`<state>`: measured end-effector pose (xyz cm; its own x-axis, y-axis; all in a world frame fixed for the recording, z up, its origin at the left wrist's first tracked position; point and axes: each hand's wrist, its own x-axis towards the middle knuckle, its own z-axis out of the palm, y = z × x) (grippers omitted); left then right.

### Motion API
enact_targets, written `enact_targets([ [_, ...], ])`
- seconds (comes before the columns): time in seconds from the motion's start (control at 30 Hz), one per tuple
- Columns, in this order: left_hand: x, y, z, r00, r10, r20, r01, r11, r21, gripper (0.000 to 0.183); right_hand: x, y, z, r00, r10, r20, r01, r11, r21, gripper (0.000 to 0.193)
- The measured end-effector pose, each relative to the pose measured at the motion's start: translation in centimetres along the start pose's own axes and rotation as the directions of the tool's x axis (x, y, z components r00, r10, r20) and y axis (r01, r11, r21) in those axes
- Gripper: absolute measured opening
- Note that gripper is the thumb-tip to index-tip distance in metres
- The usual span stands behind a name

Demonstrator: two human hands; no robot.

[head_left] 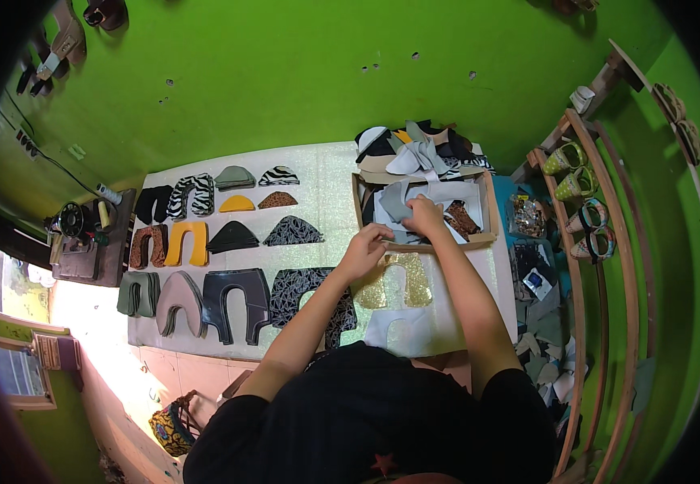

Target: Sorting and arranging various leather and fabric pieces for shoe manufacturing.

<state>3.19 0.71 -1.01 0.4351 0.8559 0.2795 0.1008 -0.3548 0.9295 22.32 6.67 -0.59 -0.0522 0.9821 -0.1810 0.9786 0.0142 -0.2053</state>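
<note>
My right hand point(424, 216) reaches into a shallow cardboard box point(489, 211) and grips a grey cut piece of material point(395, 202). At the box's near left corner is my left hand point(366, 248), its fingers curled together; what they hold, if anything, I cannot make out. White, grey and leopard-print scraps point(466, 218) lie in the box around my right hand. Behind it rises a heap of mixed offcuts point(414, 153). Just below my hands, a gold glitter U-shaped piece point(397, 282) and a white U-shaped piece point(398, 329) lie on the table.
Stacks of cut pieces stand in rows on the pale table point(326, 173), including zebra-print point(192, 196), yellow point(187, 242) and dark grey point(235, 302) ones. A sewing machine point(76, 222) stands at left. Sandals point(576, 184) hang on a wooden rack point(608, 266) at right, beside scraps point(539, 331).
</note>
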Motion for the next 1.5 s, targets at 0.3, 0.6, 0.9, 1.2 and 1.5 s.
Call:
enact_targets([
  [0.3, 0.2, -0.1, 0.2, 0.998, -0.057, 0.008, 0.057, 0.994, -0.092, 0.019, 0.5, 3.1, 1.3, 0.928, 0.073, -0.366, 0.245, 0.620, 0.745, 0.025],
  [0.6, 1.3, -0.3, -0.1, 0.977, -0.210, -0.032, 0.178, 0.889, -0.422, 0.058, -4.2, -1.1, -6.8, 0.990, -0.083, -0.113, 0.140, 0.487, 0.862, 0.022],
  [0.9, 1.1, 10.9, -3.7, 0.989, 0.147, 0.030, -0.150, 0.955, 0.255, 0.089, -8.9, -3.7, -11.5, 0.823, -0.439, 0.361, -0.005, 0.629, 0.777, 0.030],
  [1.2, -0.9, 12.3, -3.5, 0.971, 0.170, 0.166, -0.210, 0.942, 0.261, 0.061, -12.1, -5.2, -11.4, 0.778, -0.498, 0.382, -0.035, 0.574, 0.818, 0.023],
  [1.5, -2.7, 12.4, -3.9, 0.969, 0.239, 0.065, -0.247, 0.919, 0.307, 0.043, -14.2, -4.3, -8.7, 0.851, -0.484, 0.205, 0.000, 0.390, 0.921, 0.039],
])
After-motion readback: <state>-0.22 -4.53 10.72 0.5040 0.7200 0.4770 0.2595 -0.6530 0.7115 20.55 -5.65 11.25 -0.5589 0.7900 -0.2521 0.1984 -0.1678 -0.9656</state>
